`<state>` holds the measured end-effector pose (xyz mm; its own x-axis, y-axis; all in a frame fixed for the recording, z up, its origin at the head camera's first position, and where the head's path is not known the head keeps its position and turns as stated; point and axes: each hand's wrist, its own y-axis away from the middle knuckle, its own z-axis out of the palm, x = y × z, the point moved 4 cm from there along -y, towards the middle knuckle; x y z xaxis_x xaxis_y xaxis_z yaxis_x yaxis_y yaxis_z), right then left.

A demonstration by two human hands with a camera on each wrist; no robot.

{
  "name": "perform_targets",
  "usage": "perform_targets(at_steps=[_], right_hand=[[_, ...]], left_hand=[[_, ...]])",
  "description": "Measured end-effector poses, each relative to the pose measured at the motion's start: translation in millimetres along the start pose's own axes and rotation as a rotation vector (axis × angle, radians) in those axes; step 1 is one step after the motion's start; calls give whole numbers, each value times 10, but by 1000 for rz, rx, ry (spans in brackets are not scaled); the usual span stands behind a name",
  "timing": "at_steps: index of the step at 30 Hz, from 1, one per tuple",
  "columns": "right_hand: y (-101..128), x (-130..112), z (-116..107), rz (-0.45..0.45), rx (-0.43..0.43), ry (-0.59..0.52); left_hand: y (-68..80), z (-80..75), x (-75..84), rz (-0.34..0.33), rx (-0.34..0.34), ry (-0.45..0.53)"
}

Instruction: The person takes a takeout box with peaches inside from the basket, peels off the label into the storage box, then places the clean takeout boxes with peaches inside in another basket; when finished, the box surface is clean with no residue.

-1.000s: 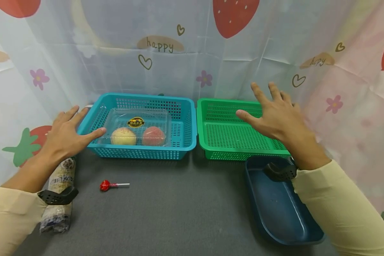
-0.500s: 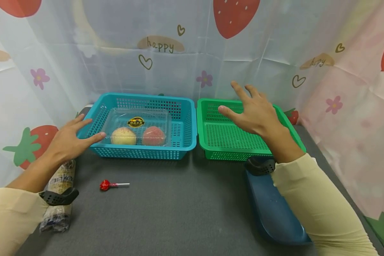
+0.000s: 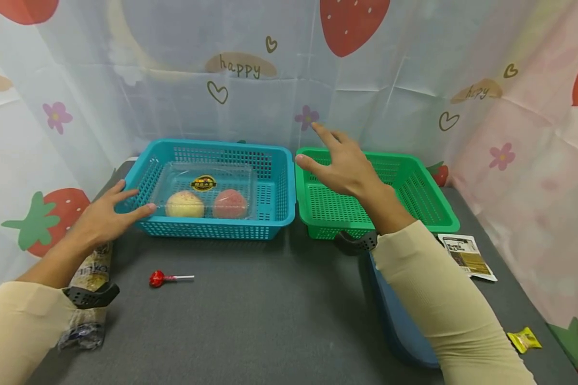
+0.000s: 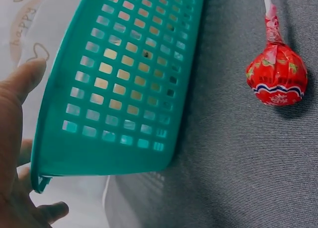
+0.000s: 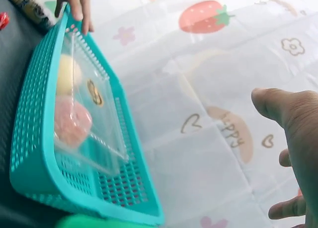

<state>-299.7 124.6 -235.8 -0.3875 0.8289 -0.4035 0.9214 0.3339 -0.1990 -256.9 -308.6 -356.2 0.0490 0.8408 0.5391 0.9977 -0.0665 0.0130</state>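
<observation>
My left hand is at the left end of a blue mesh basket, fingers spread and holding nothing; whether it touches the rim I cannot tell. Inside that basket lies a clear plastic box with a dark label, a pale yellow round fruit and a pink one. My right hand hovers over the left part of a green mesh basket, fingers extended and apart from the things below. Nothing is in its grasp in the right wrist view either.
A red lollipop lies before the blue basket. Beneath my left forearm is a long printed bag. My right sleeve partly covers a dark blue tray. Farther right are a white packet and a yellow wrapped candy. A curtain hangs behind.
My right hand has swept left across the green basket toward the blue one, uncovering the white packet and yellow candy. My left hand has dropped slightly along the blue basket's end.
</observation>
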Motion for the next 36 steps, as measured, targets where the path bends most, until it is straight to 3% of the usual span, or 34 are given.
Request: perform_targets(at_steps=[15, 22, 36], right_hand=[[-338, -299, 544, 24, -67, -278], [-464, -452, 845, 56, -114, -385], [-612, -522, 1309, 197, -176, -442]], left_hand=[[-30, 60, -55, 23, 38, 15], [-28, 69, -57, 1, 34, 29], [-27, 75, -69, 16, 47, 20]])
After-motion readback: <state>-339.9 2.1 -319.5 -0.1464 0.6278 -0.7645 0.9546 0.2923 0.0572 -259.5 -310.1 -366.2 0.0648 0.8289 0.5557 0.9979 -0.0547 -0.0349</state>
